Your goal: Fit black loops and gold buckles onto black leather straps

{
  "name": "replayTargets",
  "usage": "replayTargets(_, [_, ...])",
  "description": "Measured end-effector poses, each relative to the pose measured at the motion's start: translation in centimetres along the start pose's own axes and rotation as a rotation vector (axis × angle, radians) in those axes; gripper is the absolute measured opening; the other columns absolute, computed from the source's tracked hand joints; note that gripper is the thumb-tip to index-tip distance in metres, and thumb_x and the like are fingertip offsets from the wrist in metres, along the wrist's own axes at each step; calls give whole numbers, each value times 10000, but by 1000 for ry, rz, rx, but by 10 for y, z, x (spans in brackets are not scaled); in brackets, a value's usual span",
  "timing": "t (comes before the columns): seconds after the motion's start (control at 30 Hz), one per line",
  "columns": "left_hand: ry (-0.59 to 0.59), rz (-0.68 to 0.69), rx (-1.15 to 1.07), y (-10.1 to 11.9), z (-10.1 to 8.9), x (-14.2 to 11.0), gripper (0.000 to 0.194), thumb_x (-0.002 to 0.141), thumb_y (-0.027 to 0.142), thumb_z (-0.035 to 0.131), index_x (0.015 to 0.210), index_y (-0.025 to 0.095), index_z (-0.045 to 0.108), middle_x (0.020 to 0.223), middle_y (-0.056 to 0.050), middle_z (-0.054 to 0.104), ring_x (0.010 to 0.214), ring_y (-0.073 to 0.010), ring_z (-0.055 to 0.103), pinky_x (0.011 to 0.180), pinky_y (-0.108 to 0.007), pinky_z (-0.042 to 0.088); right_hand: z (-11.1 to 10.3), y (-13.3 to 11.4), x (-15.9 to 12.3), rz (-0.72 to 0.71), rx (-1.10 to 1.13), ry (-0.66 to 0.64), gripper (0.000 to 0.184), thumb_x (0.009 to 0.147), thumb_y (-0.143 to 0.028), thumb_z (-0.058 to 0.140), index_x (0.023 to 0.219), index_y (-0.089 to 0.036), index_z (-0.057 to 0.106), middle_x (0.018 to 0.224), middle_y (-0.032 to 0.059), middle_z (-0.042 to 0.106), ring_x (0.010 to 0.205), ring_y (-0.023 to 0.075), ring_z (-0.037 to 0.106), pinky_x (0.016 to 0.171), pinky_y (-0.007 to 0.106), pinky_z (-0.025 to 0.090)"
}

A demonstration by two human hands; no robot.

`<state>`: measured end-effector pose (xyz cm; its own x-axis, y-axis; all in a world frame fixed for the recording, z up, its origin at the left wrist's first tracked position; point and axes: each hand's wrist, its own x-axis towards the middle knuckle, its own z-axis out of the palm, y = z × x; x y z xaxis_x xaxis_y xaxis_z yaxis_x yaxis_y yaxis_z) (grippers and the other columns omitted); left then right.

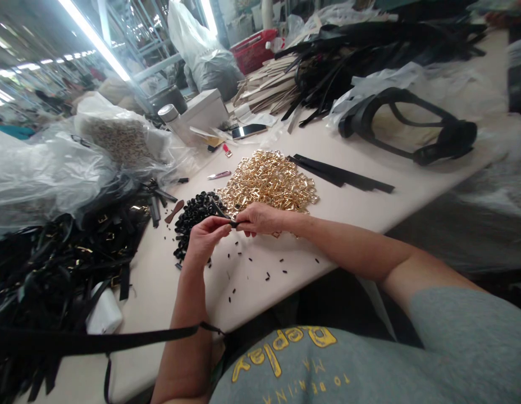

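Observation:
My left hand (209,237) and my right hand (260,219) meet over the table, both closed on a thin black strap (220,211). One end of the strap sticks up between the hands; the part in the fingers is mostly covered. Just beyond my right hand lies a heap of gold metal buckles (264,182). Beside my left hand sits a pile of small black loops (193,221). Several tiny black bits (268,276) are scattered on the table in front of the hands.
A big heap of black straps with buckles (54,269) covers the left side. Small snips (219,175), a phone (248,131) and a white box (205,109) lie farther back. Flat black strips (340,174) rest right of the buckles. Black straps (353,62) are piled at the back.

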<state>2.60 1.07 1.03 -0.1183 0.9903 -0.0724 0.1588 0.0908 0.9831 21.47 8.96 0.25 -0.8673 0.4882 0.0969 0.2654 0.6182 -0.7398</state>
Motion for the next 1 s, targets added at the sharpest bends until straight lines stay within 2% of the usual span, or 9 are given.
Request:
replayTargets(0.17, [11,29,-55,-4,9,2,316,544,337,870,765,161,729,703,-33,687,601,-115,578,607,-244,484,3,0,2,54,-11,42,199,908,-185,543,760,-139,668,597,-39,642,507,51,560,543,150,376])
replayTargets(0.37, [99,97,-23,-2,11,1,294,622,362,824,822,161,750,717,-43,690,631,-126,596,622,-249,491,13,3,7,165,371,76,169,874,-66,478,851,-122,636,655,-28,644,562,61,611,539,135,448])
replayTargets(0.5, [131,117,-12,-7,15,3,288,586,349,839,781,159,746,696,-29,674,590,-116,580,580,-238,480,16,4,7,135,523,86,177,812,-9,507,874,-120,629,700,-23,649,632,72,633,599,147,499])
replayTargets(0.63, [116,123,-32,-10,18,4,287,593,343,835,786,153,742,688,-25,673,571,-106,577,570,-226,483,13,2,5,73,585,101,94,830,-153,611,910,-124,650,809,6,683,676,83,639,616,163,518])
replayTargets(0.7, [94,92,-73,-9,18,3,314,596,342,839,819,147,734,706,-30,684,595,-111,602,598,-225,498,11,0,4,107,577,137,118,865,-225,596,867,-117,645,772,15,679,632,80,627,562,157,502])
replayTargets(0.8, [92,-7,-182,-5,16,2,350,596,368,848,813,141,692,734,-42,695,659,-143,661,633,-235,524,7,-4,3,148,478,213,190,899,-243,552,772,-112,603,641,-2,631,513,68,579,458,141,433])
replayTargets(0.87, [137,-76,-276,-3,15,4,390,587,410,850,789,141,653,737,-50,696,664,-156,679,610,-226,530,6,-7,2,146,438,234,211,905,-239,542,736,-117,577,603,-15,610,466,61,551,433,140,405])
replayTargets(1.0, [222,-165,-466,-1,13,10,466,535,443,871,806,155,624,697,-30,687,583,-125,659,527,-180,509,4,-10,1,134,396,221,214,902,-198,523,703,-126,558,573,-30,594,440,57,528,437,141,390])
